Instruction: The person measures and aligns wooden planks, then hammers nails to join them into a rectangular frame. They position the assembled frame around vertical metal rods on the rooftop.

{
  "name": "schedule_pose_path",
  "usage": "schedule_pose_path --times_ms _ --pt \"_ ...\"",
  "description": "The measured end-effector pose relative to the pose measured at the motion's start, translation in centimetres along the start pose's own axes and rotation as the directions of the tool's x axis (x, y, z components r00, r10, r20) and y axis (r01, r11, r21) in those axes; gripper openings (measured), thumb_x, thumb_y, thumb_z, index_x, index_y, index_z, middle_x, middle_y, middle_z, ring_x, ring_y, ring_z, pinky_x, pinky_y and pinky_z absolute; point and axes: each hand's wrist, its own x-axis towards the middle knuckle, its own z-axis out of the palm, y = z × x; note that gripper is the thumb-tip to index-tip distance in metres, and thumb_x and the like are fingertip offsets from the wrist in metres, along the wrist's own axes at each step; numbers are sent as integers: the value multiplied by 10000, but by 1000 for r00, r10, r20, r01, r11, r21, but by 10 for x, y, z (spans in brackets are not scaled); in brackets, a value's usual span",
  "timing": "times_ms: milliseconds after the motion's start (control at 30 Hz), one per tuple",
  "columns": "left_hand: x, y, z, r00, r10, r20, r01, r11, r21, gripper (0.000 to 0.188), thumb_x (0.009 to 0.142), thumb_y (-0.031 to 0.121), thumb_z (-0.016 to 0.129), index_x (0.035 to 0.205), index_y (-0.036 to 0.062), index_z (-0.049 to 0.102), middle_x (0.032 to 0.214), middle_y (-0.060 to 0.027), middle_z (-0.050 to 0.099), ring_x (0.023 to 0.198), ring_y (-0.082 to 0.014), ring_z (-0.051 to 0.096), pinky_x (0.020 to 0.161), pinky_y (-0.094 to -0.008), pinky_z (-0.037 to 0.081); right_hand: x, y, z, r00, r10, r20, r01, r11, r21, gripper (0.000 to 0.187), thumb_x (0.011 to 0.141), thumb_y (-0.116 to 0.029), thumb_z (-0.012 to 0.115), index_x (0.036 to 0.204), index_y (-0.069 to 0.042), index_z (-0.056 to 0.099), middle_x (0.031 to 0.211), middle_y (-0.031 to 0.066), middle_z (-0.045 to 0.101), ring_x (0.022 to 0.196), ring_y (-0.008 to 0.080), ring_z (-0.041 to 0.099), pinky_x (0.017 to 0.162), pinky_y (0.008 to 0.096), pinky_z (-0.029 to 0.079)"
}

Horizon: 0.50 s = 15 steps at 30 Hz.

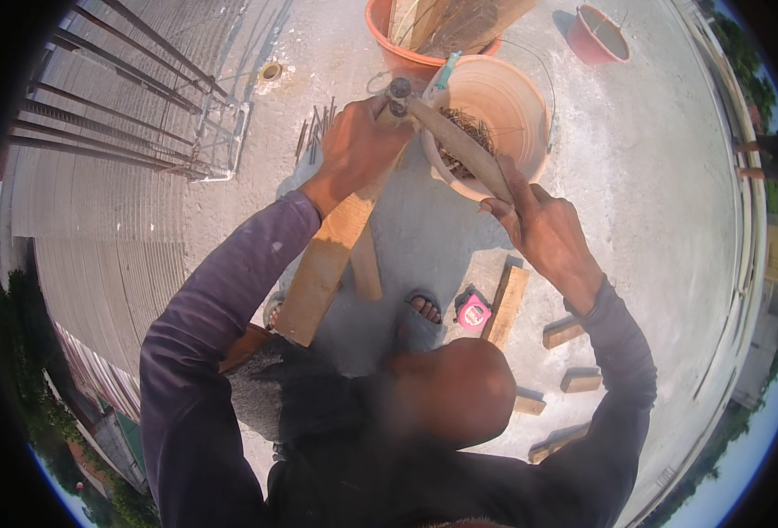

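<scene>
My right hand (543, 224) is wrapped round the wooden handle of a hammer (461, 143), which slants up and left across a pale bucket (516, 97). The hammer's metal head is right by the fingers of my left hand (362, 150). That hand is closed on the upper end of a wooden plank (332, 255), which slopes down toward my knee. Whether a nail is pinched in my left fingers is hidden. Thin nails (478, 129) lie in the bottom of the pale bucket. Behind the plank, a second wood piece (366, 264) shows in part.
An orange bucket (398, 60) with wood offcuts stands at the far side, a small red bucket (595, 40) beyond. Loose nails (315, 132) lie left of my hand. A pink tape measure (474, 311) and a wood block (506, 304) are near my foot. Rebar rods (112, 132) project at left.
</scene>
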Motion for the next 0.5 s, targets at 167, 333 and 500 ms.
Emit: schedule_pose_path --times_ms 167,333,500 --pt "-3 -17 6 998 -30 63 37 993 -115 531 848 362 779 1319 116 751 1006 -186 802 925 -361 778 845 -443 585 -9 6 0 718 60 -694 313 863 397 776 1003 -331 744 1623 -54 368 1046 225 780 802 377 780 633 414 612" --pt "-2 -29 14 992 118 -50 -112 988 110 549 848 375 779 1311 82 751 975 -187 802 915 -355 780 831 -451 586 2 3 12 991 -55 -122 63 996 60 745 1010 -352 727 1619 -97 383 1048 263 765 808 421 767 654 452 626" --pt "-1 -17 9 999 -16 35 18 999 -40 591 844 395 779 1331 61 737 998 -196 799 929 -351 780 842 -452 586 3 14 17 829 -189 -526 286 952 109 777 973 -287 780 1619 -101 392 1040 276 751 785 433 754 651 482 615"
